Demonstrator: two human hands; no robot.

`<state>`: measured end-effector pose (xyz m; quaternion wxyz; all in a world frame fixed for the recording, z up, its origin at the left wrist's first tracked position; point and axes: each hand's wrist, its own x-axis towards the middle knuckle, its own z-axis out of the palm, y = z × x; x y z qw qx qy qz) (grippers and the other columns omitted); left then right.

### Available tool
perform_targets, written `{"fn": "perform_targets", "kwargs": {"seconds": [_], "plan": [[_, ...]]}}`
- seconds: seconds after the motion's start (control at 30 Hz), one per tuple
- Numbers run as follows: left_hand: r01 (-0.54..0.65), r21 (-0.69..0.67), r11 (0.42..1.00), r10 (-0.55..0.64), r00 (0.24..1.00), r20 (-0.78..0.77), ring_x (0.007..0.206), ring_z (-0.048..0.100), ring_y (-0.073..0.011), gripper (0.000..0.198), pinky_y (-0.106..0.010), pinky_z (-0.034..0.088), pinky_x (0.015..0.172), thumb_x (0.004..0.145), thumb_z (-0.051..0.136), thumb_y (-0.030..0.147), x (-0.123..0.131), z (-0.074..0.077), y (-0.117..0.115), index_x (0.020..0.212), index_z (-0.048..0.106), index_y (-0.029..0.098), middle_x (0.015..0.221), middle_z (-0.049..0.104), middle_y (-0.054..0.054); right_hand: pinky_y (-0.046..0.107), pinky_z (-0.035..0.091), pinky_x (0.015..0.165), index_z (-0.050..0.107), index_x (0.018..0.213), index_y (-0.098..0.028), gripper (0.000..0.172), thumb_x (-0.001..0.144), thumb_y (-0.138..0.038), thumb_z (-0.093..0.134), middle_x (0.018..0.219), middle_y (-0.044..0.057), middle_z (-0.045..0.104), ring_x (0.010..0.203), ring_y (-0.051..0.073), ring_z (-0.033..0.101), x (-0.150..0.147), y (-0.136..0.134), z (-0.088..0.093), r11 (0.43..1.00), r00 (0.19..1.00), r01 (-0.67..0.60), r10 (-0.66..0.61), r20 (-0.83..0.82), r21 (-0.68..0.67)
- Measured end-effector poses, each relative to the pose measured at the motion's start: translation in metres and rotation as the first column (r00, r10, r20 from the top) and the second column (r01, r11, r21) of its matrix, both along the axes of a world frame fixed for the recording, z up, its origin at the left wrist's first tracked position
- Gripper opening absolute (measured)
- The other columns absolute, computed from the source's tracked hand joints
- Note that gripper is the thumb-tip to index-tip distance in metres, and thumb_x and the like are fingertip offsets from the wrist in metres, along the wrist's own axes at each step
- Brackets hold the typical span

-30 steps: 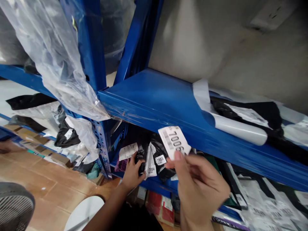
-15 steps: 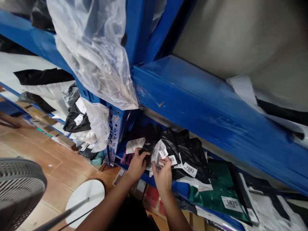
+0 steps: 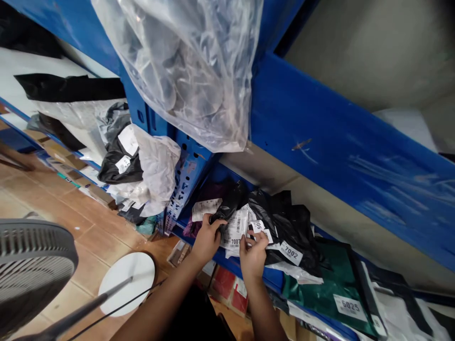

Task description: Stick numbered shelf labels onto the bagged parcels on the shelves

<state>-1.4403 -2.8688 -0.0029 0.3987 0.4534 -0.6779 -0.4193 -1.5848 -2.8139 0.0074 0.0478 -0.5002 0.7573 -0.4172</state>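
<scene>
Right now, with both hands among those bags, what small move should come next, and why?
Perhaps the right hand should shift its fingers slightly off the small white tag: they lie against it and only part of its number shows, whereas the 7002 label nearby reads in full.

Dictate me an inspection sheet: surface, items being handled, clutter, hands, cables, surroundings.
Surface: blue lower shelf, loaded with packets.
Items handled: black packet; white packet, last digit unclear; small label, partly covered.
Clutter: green packet marked 6025; clear plastic bag hanging above.
Hands: left hand touches the black packet, grip unclear; right hand holds the small label.
Cables: thin dark line, apparently a cord, beside the fan pole.
Surroundings: fan, tiled floor.
</scene>
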Motion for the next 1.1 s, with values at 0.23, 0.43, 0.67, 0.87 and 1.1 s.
{"fn": "perform_targets", "kwargs": {"seconds": [0.23, 0.43, 0.67, 0.87, 1.1], "plan": [[-0.01, -0.014, 1.0, 0.01, 1.0, 0.001, 0.102, 0.052, -0.0181, 0.05, -0.038, 0.044, 0.099, 0.074, 0.041, -0.004, 0.0, -0.004, 0.0, 0.11, 0.059, 0.025, 0.106, 0.035, -0.004, 0.031, 0.054, 0.054, 0.031, 0.109, -0.02, 0.037, 0.082, -0.038, 0.05, 0.098, 0.016, 0.062, 0.072, 0.022, 0.067, -0.001, 0.001, 0.001, 1.0, 1.0, -0.006, 0.006, 0.023, -0.002], [-0.02, 0.0, 1.0, 0.02, 1.0, -0.008, 0.101, 0.051, -0.0183, 0.049, -0.039, 0.045, 0.098, 0.075, 0.041, -0.003, 0.001, -0.003, 0.001, 0.11, 0.059, 0.026, 0.106, 0.036, -0.004, 0.031, 0.054, 0.054, 0.03, 0.11, -0.021, 0.038, 0.083, -0.038, 0.051, 0.099, 0.016, 0.063, 0.072, 0.022, 0.068, -0.005, 0.002, -0.001, 1.0, 0.999, -0.012, 0.012, 0.034, 0.005], [-0.026, 0.007, 1.0, 0.026, 1.0, 0.003, 0.1, 0.052, -0.0187, 0.049, -0.039, 0.046, 0.097, 0.075, 0.042, -0.002, 0.002, -0.003, 0.002, 0.11, 0.059, 0.027, 0.105, 0.037, -0.004, 0.033, 0.054, 0.056, 0.031, 0.111, -0.02, 0.039, 0.083, -0.038, 0.052, 0.101, 0.017, 0.064, 0.077, 0.023, 0.068, -0.008, 0.004, -0.002, 1.0, 0.999, -0.028, 0.028, 0.035, 0.001], [-0.017, 0.018, 1.0, 0.017, 1.0, 0.005, 0.101, 0.051, -0.0192, 0.047, -0.039, 0.046, 0.097, 0.076, 0.041, 0.0, 0.002, -0.005, 0.002, 0.111, 0.059, 0.025, 0.107, 0.035, -0.005, 0.032, 0.055, 0.056, 0.032, 0.113, -0.02, 0.041, 0.082, -0.037, 0.052, 0.102, 0.016, 0.063, 0.074, 0.021, 0.068, -0.007, 0.003, 0.004, 0.998, 0.996, -0.055, 0.053, 0.074, 0.031], [-0.023, -0.006, 1.0, 0.023, 1.0, 0.017, 0.098, 0.052, -0.0181, 0.047, -0.038, 0.047, 0.095, 0.077, 0.04, -0.001, 0.001, -0.006, 0.004, 0.11, 0.058, 0.027, 0.105, 0.037, -0.004, 0.025, 0.05, 0.052, 0.055, 0.092, -0.019, 0.028, 0.077, -0.042, 0.06, 0.086, 0.007, 0.064, 0.073, 0.019, 0.064, -0.005, 0.012, 0.047, 0.984, 0.986, -0.133, 0.119, 0.12, 0.118]]}}
